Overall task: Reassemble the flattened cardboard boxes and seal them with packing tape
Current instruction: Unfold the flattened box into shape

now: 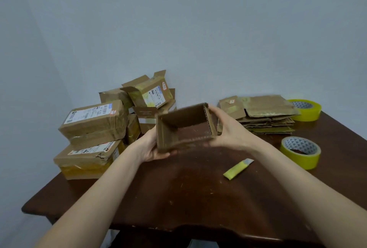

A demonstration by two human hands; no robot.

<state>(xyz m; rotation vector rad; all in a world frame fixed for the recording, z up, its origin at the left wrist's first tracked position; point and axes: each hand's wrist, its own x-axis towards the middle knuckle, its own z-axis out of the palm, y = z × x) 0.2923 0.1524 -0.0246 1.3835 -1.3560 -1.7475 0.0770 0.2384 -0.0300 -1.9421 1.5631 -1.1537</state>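
I hold a small brown cardboard box [182, 126] above the middle of the table, opened into a tube so I see through it. My left hand [153, 146] grips its left lower corner from beneath. My right hand [228, 128] grips its right wall, thumb over the corrugated edge. A stack of flattened cardboard boxes [266, 114] lies at the back right. Two rolls of yellow packing tape stand to the right: one near [300, 152], one far [304, 109].
A pile of assembled, taped boxes [95, 128] fills the back left of the dark wooden table [188, 194]. A small yellow utility knife [237, 169] lies right of centre. Pale walls close off the back and left.
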